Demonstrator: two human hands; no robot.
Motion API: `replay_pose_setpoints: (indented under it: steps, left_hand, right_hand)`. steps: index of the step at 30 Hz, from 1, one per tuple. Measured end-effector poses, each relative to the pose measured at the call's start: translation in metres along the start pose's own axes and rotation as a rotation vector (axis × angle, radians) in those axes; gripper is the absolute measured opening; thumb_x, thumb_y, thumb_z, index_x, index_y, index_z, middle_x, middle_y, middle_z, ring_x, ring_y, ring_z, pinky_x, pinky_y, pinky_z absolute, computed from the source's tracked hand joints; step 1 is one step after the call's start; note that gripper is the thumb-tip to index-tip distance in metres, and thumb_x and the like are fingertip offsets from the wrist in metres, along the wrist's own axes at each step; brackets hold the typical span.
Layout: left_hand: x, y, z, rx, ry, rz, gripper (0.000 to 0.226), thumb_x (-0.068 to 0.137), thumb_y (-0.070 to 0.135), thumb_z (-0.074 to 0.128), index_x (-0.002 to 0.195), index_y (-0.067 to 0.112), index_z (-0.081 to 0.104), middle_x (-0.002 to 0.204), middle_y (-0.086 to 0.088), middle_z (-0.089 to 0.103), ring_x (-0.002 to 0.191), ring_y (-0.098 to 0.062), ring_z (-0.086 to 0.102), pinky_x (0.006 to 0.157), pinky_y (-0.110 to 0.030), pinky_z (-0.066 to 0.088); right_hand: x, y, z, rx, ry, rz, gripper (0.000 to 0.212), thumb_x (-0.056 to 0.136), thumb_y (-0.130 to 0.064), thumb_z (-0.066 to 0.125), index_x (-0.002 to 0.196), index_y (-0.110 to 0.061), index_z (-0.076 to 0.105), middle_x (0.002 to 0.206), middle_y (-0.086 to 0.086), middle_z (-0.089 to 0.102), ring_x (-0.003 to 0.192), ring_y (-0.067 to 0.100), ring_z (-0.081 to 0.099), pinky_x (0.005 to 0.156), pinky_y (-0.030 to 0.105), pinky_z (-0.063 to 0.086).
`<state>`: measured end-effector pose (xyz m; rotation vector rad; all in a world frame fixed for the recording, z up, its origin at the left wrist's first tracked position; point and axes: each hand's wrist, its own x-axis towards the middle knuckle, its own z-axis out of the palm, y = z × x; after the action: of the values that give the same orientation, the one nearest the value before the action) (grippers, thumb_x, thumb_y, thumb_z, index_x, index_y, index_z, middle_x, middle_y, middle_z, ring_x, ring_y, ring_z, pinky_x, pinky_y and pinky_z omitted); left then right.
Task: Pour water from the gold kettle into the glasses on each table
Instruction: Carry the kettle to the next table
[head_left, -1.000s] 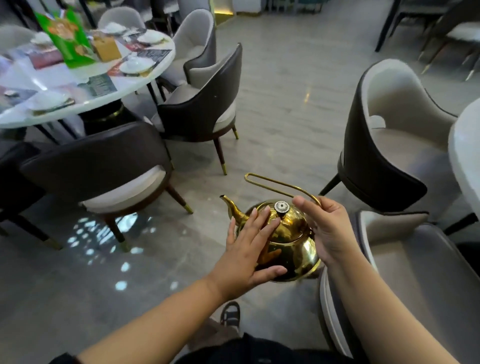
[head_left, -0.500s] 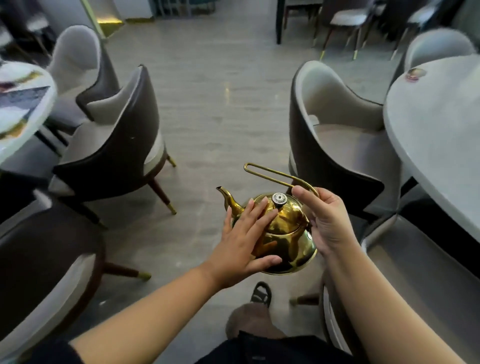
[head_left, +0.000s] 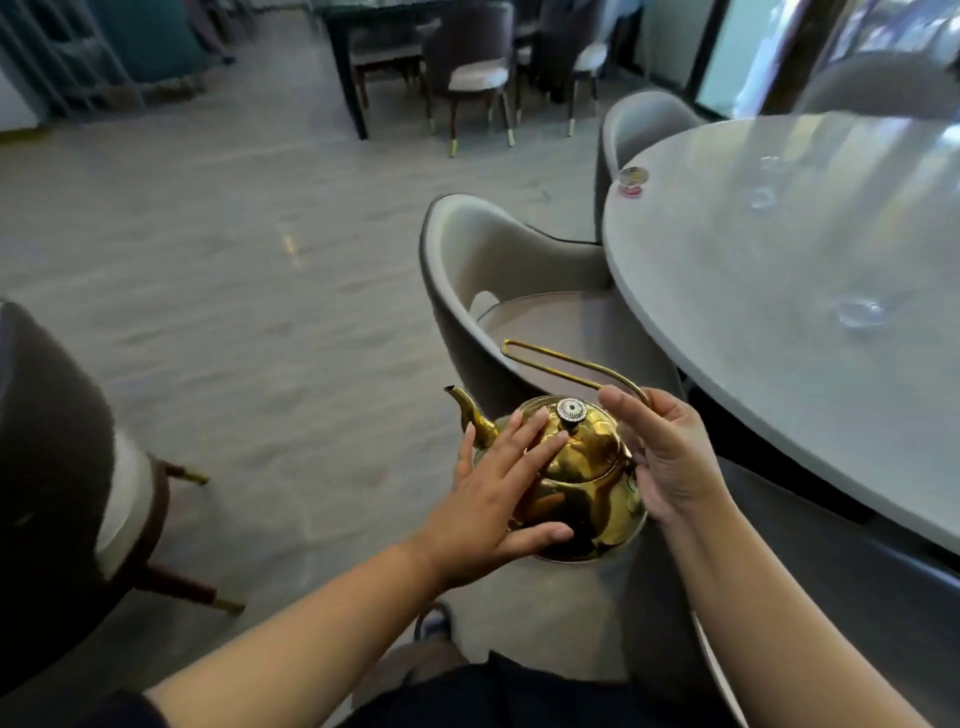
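I carry the gold kettle (head_left: 582, 483) in front of me, upright, its spout pointing left. My right hand (head_left: 670, 457) grips the base of its thin looped handle. My left hand (head_left: 493, 493) lies flat against the kettle's left side, fingers spread up to the lid. To the right stands a round grey table (head_left: 753, 291). On it are clear glasses, blurred: one (head_left: 857, 312) near the middle, another (head_left: 762, 197) farther back, a third (head_left: 769, 163) behind that.
A grey and dark chair (head_left: 498, 270) stands between me and the table, another chair (head_left: 644, 124) behind it. A dark chair (head_left: 62, 467) is at the left edge. A small round item (head_left: 631, 179) sits on the table's far rim. Open floor stretches left; a dark table with chairs (head_left: 467, 67) stands far back.
My view has swung right: the set table and chairs on the left have gone out of view, and the grey table with glasses has come in. My hands hold the kettle the same way.
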<state>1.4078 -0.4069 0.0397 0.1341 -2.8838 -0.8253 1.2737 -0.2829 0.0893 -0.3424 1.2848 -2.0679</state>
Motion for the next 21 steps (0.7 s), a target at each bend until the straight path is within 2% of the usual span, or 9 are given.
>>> replay_pose_setpoints:
  steps: [3,5,7,11,14,17,19,21]
  left_hand:
    - [0.045,-0.023,-0.006,0.003,-0.053,0.119,0.075,0.082,0.073,0.029,0.145,0.040,0.005,0.154,0.017,-0.008,0.142,-0.003,-0.015,0.110,-0.039,-0.024]
    - [0.076,-0.038,-0.010,0.027,-0.096,0.209,0.077,0.082,0.071,0.033,0.146,0.037,0.007,0.155,0.014,-0.006,0.143,-0.005,-0.014,0.111,-0.042,-0.022]
    - [0.107,-0.049,-0.014,0.028,-0.142,0.299,0.078,0.083,0.068,0.037,0.147,0.035,0.007,0.156,0.012,-0.005,0.143,-0.005,-0.014,0.112,-0.044,-0.020]
    - [0.166,-0.062,-0.019,-0.033,-0.253,0.429,0.079,0.084,0.064,0.042,0.147,0.036,0.005,0.156,0.015,-0.005,0.143,-0.003,-0.014,0.109,-0.037,-0.025]
    - [0.208,-0.062,-0.014,-0.025,-0.316,0.538,0.078,0.084,0.065,0.040,0.147,0.036,0.005,0.156,0.013,-0.006,0.143,-0.005,-0.014,0.108,-0.036,-0.027]
    - [0.245,-0.052,-0.003,-0.033,-0.357,0.625,0.076,0.084,0.069,0.032,0.147,0.036,0.007,0.156,0.011,-0.004,0.143,-0.005,-0.014,0.108,-0.038,-0.027]
    - [0.267,-0.042,0.006,-0.059,-0.394,0.662,0.076,0.083,0.070,0.031,0.147,0.035,0.010,0.155,0.012,-0.004,0.141,-0.001,-0.016,0.109,-0.039,-0.026]
    - [0.289,-0.031,0.016,-0.071,-0.417,0.702,0.076,0.082,0.071,0.029,0.147,0.035,0.012,0.155,0.013,-0.003,0.142,-0.001,-0.015,0.110,-0.043,-0.024]
  right_hand:
    - [0.028,-0.006,-0.009,0.010,0.099,-0.055,0.056,0.030,-0.035,0.095,0.061,-0.009,0.057,0.048,-0.003,0.062,0.046,0.010,0.062,0.053,0.024,0.054]
    - [0.045,-0.009,-0.015,0.011,0.170,-0.097,0.060,0.027,-0.040,0.096,0.061,-0.009,0.056,0.050,-0.003,0.061,0.049,0.012,0.062,0.055,0.027,0.055]
    - [0.060,-0.015,-0.020,0.049,0.238,-0.147,0.061,0.027,-0.039,0.096,0.062,-0.008,0.057,0.051,-0.002,0.062,0.051,0.013,0.064,0.054,0.027,0.055]
    - [0.084,-0.024,-0.030,0.077,0.343,-0.251,0.042,0.034,-0.037,0.094,0.058,-0.014,0.070,0.054,-0.004,0.066,0.054,0.010,0.065,0.057,0.024,0.054]
    - [0.096,-0.032,-0.041,0.094,0.467,-0.305,0.040,0.033,-0.040,0.093,0.054,-0.016,0.068,0.052,-0.007,0.064,0.054,0.008,0.064,0.058,0.021,0.054]
    - [0.102,-0.044,-0.056,0.121,0.558,-0.375,0.036,0.035,-0.038,0.090,0.047,-0.017,0.064,0.042,-0.010,0.056,0.042,0.001,0.055,0.051,0.014,0.048]
    - [0.106,-0.052,-0.070,0.138,0.627,-0.408,0.039,0.032,-0.037,0.091,0.045,-0.016,0.061,0.039,-0.010,0.054,0.039,0.002,0.052,0.048,0.015,0.046]
    - [0.111,-0.061,-0.090,0.107,0.709,-0.401,0.047,0.028,-0.041,0.095,0.049,-0.015,0.062,0.043,-0.007,0.057,0.042,0.006,0.055,0.053,0.020,0.049]
